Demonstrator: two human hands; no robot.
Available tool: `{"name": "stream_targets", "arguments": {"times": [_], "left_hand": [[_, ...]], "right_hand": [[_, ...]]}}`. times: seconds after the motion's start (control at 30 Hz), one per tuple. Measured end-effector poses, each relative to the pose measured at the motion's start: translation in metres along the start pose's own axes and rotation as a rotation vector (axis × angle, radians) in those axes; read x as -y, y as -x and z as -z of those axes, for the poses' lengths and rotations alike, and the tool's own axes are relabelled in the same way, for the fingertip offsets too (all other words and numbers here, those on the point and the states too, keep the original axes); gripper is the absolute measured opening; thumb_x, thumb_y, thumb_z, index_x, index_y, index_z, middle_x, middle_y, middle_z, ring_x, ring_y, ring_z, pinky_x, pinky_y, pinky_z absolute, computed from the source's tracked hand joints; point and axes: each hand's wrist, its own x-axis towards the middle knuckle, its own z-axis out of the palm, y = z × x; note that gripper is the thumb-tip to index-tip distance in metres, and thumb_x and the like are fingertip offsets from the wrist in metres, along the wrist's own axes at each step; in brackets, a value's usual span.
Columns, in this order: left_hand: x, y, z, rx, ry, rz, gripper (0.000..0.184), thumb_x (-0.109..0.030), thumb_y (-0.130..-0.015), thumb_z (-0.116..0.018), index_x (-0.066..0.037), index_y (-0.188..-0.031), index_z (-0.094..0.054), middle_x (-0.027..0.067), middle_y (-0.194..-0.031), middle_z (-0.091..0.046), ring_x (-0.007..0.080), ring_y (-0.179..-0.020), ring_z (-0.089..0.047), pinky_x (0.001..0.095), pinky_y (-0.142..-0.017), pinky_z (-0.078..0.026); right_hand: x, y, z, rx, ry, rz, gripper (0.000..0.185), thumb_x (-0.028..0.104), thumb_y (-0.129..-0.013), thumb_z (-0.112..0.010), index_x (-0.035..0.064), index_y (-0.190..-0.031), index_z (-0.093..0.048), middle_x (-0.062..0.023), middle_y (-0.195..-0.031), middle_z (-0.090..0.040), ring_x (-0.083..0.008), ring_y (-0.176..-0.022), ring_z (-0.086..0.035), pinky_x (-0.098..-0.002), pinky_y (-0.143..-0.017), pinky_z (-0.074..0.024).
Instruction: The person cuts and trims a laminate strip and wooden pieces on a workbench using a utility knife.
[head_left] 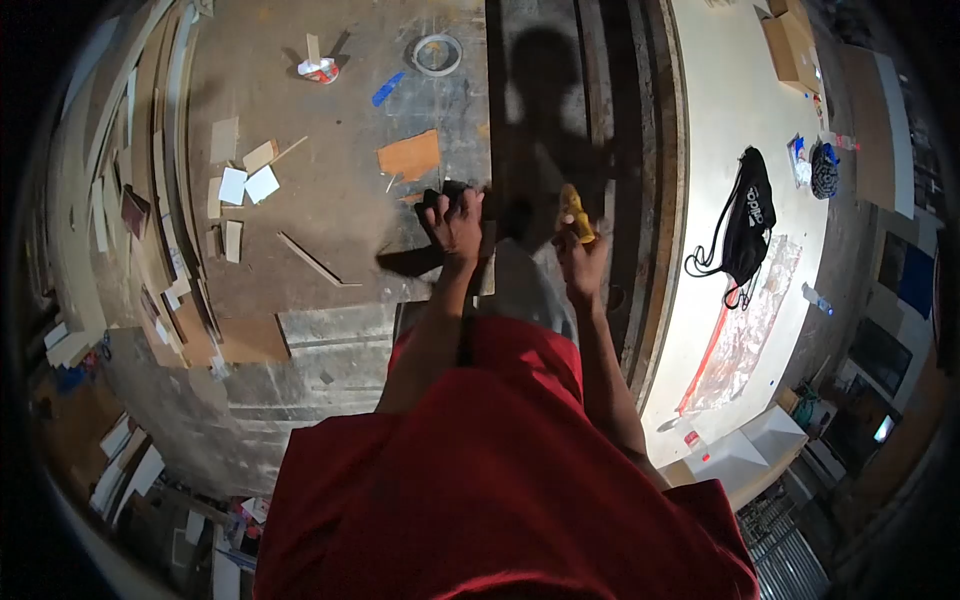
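My left hand (457, 224) is at the right edge of the brown worktable (350, 240). Its fingers curl over a small black object (432, 198) whose kind I cannot make out. My right hand (583, 262) is closed around a yellow, narrow-tipped object (574, 212), which looks like a small bottle or tool. It points away from me, over the dark gap beside the table. Just beyond my left hand lies a torn orange-brown piece of board (410, 155).
A tape roll (437, 55), a blue scrap (387, 89), a small tub (320, 70) and white pieces (247, 186) lie on the worktable. Long strips (160, 180) line its left side. On the pale right-hand table rest a black drawstring bag (748, 220) and a cardboard box (791, 45).
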Motion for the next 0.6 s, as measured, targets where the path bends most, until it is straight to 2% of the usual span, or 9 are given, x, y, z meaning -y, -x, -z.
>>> {"name": "stream_targets", "arguments": {"times": [0.1,0.17,0.2,0.27,0.37,0.43,0.5,0.53,0.6], "left_hand": [[0.003,0.003,0.017,0.037,0.051,-0.017,0.024,-0.039,-0.097,-0.069,-0.015,-0.096,-0.062,0.0043,-0.081,-0.066,0.0273,-0.094,-0.058,0.0464,-0.081,-0.041],[0.010,0.005,0.035,0.245,0.203,-0.084,0.034,-0.034,-0.088,-0.078,-0.015,-0.113,-0.063,0.0061,-0.098,-0.067,0.0292,-0.106,-0.058,0.0478,-0.088,-0.042],[0.016,0.006,0.048,0.236,0.196,-0.080,0.034,-0.034,-0.088,-0.078,-0.015,-0.113,-0.063,0.0061,-0.098,-0.067,0.0292,-0.106,-0.058,0.0478,-0.088,-0.042],[0.027,0.011,0.076,0.414,0.250,-0.256,0.059,-0.029,-0.078,-0.085,-0.017,-0.130,-0.059,0.0074,-0.121,-0.061,0.0301,-0.119,-0.053,0.0490,-0.096,-0.042],[0.038,0.014,0.092,0.573,0.278,-0.240,0.077,-0.024,-0.068,-0.088,-0.016,-0.138,-0.056,0.0068,-0.135,-0.053,0.0292,-0.126,-0.049,0.0485,-0.101,-0.041],[0.035,0.009,0.097,0.530,0.332,-0.226,0.069,-0.020,-0.068,-0.088,-0.013,-0.130,-0.058,0.0087,-0.132,-0.055,0.0301,-0.127,-0.049,0.0498,-0.100,-0.041],[0.028,-0.008,0.100,0.702,0.329,-0.164,0.057,-0.015,-0.068,-0.086,-0.012,-0.118,-0.058,0.0106,-0.132,-0.055,0.0326,-0.130,-0.048,0.0505,-0.101,-0.041],[0.029,-0.008,0.095,0.610,0.395,-0.201,0.046,-0.010,-0.071,-0.081,-0.010,-0.109,-0.055,0.0145,-0.117,-0.062,0.0354,-0.118,-0.058,0.0504,-0.093,-0.047],[0.033,-0.005,0.087,0.630,0.518,-0.139,0.044,-0.006,-0.073,-0.079,-0.009,-0.109,-0.054,0.0160,-0.109,-0.064,0.0367,-0.109,-0.062,0.0502,-0.087,-0.050]], "right_hand": [[-0.020,0.000,0.006,0.053,-0.016,0.005,0.031,0.034,-0.103,-0.068,0.0077,-0.088,-0.063,0.0041,-0.069,-0.056,-0.0044,-0.057,-0.047,-0.0243,-0.051,-0.0348],[-0.022,0.000,0.005,0.078,-0.032,-0.016,0.031,0.033,-0.103,-0.068,0.0075,-0.087,-0.063,0.0041,-0.069,-0.056,-0.0050,-0.057,-0.048,-0.0246,-0.052,-0.0349],[-0.020,0.001,0.002,0.052,-0.046,0.010,0.031,0.034,-0.103,-0.069,0.0075,-0.087,-0.063,0.0043,-0.069,-0.056,-0.0048,-0.057,-0.048,-0.0243,-0.052,-0.0347],[-0.015,0.001,-0.001,0.031,-0.063,0.042,0.032,0.034,-0.103,-0.069,0.0075,-0.086,-0.063,0.0044,-0.069,-0.056,-0.0046,-0.057,-0.048,-0.0241,-0.052,-0.0344],[-0.007,-0.008,0.005,0.038,-0.054,0.019,0.033,0.035,-0.102,-0.070,0.0075,-0.087,-0.063,0.0046,-0.069,-0.056,-0.0044,-0.057,-0.048,-0.0242,-0.051,-0.0340],[-0.008,-0.013,0.007,0.048,-0.025,0.080,0.034,0.037,-0.102,-0.070,0.0082,-0.086,-0.062,0.0050,-0.069,-0.056,-0.0041,-0.057,-0.047,-0.0241,-0.050,-0.0334],[-0.011,-0.019,0.006,0.034,0.007,0.124,0.034,0.038,-0.102,-0.070,0.0087,-0.086,-0.062,0.0049,-0.070,-0.056,-0.0041,-0.057,-0.047,-0.0239,-0.050,-0.0333],[-0.010,-0.017,0.005,0.009,0.038,0.155,0.035,0.038,-0.102,-0.070,0.0091,-0.085,-0.061,0.0048,-0.070,-0.056,-0.0041,-0.057,-0.047,-0.0237,-0.050,-0.0332],[-0.007,-0.016,0.003,0.011,0.015,0.133,0.033,0.037,-0.102,-0.070,0.0076,-0.087,-0.063,0.0048,-0.071,-0.057,-0.0045,-0.059,-0.049,-0.0235,-0.053,-0.0355]]}}
